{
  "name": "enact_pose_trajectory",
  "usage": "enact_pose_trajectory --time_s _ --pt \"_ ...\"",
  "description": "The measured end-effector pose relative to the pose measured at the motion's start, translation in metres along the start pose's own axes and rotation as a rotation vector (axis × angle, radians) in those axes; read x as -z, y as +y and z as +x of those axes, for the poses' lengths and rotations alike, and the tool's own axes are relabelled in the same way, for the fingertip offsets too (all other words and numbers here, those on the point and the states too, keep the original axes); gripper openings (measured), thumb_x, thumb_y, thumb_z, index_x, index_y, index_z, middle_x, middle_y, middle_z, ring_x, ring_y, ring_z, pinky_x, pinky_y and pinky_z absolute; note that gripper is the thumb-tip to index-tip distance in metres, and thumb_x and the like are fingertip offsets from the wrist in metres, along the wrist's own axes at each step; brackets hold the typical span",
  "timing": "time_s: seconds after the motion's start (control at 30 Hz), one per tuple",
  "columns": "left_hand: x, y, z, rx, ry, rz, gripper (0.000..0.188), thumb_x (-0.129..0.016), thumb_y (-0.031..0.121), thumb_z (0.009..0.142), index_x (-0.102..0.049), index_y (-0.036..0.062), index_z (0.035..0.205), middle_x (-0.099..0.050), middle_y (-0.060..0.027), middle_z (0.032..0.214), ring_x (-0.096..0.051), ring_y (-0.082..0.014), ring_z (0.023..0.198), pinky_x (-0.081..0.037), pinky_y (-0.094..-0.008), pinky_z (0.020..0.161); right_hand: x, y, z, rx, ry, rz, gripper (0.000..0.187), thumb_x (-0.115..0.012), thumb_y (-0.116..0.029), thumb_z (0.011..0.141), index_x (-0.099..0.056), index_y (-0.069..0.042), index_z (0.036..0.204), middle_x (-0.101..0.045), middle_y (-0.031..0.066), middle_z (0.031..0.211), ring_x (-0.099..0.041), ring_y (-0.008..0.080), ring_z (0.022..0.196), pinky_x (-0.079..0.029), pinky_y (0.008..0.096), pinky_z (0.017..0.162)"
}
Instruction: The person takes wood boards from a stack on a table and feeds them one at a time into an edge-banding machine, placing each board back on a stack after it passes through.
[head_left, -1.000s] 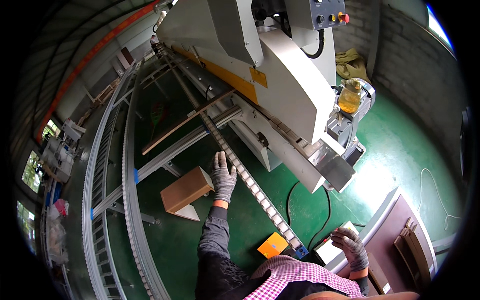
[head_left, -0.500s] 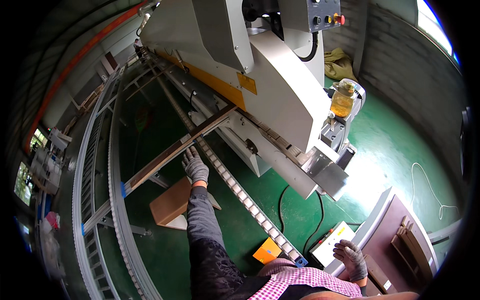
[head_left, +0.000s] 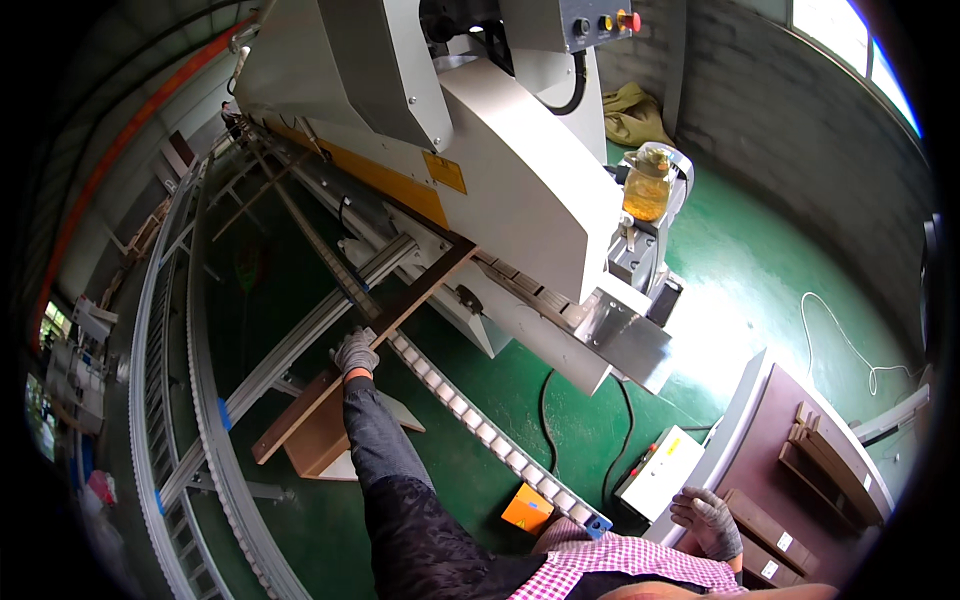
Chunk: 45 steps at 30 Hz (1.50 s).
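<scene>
My left hand (head_left: 356, 353), in a grey glove, reaches forward with its fingers closed over a long, narrow brown board strip (head_left: 428, 283). The strip runs slantwise from beneath the white machine (head_left: 530, 170) across the roller track (head_left: 450, 398); its near-left end sticks out past my hand. My glove and forearm hide its middle. My right hand (head_left: 708, 522), also gloved, hovers at lower right with loosely bent fingers apart and nothing in them. Beside it lie brown boards (head_left: 770, 535) with white labels on a dark red-brown tabletop (head_left: 755, 470).
A metal crossbar (head_left: 290, 345) joins the curved side rails (head_left: 205, 370) at left. Under the strip stands a brown panel piece (head_left: 318, 440). An orange box (head_left: 528, 508), a white control box (head_left: 660, 468) and black cables (head_left: 547, 420) sit on the green floor. A yellow-liquid bottle (head_left: 647, 188) tops the machine's end.
The brown strip has come off the crossbar's line toward me. My left hand, earlier stretched out beside it, now closes over it. The view has shifted slightly; my right hand stays about where it was.
</scene>
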<state>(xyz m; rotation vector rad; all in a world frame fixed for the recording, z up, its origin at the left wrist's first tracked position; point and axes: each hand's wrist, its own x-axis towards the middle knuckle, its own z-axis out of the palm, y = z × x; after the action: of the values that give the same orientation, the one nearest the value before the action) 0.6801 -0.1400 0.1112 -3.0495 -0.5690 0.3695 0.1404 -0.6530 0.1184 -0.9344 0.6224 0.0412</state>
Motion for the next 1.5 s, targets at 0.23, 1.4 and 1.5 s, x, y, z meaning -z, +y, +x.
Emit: enact_pose_trajectory --time_s 0.23,1.4,1.5 --pt "-0.041 -0.024 -0.157 -0.381 0.209 -0.087 0.052 -0.082 0.030 0.068 -0.061 0.0083 0.110 -0.065 -0.0188 0.108 -0.062 -0.0389 0.102 -0.053 -0.0471 0.085 0.004 -0.003 0.001 -0.061 -0.189 -0.103 0.061 -0.068 -0.035 0.091 -0.048 0.002 0.136 -0.060 0.0161 0.126 -0.059 0.0265 0.117 -0.049 0.0413 0.099" --pt "-0.189 0.509 -0.754 -2.035 0.100 0.078 0.072 -0.080 0.052 0.068 -0.060 0.0100 0.122 -0.067 -0.0147 0.102 -0.064 -0.0338 0.096 -0.050 -0.0450 0.083 0.559 -0.030 -0.133 0.629 0.920 0.784 0.031 -0.059 -0.009 0.095 -0.049 -0.001 0.123 -0.056 0.0206 0.129 -0.058 0.0388 0.116 -0.056 0.0534 0.089" --pt "-0.201 0.526 -0.779 -2.036 0.153 0.034 0.066 -0.078 0.048 0.072 -0.060 0.0095 0.122 -0.066 -0.0140 0.108 -0.062 -0.0321 0.101 -0.048 -0.0454 0.086 0.523 -0.029 -0.138 0.496 0.784 0.812 0.036 -0.056 -0.013 0.096 -0.048 0.004 0.127 -0.053 0.0250 0.134 -0.056 0.0423 0.121 -0.056 0.0531 0.090"
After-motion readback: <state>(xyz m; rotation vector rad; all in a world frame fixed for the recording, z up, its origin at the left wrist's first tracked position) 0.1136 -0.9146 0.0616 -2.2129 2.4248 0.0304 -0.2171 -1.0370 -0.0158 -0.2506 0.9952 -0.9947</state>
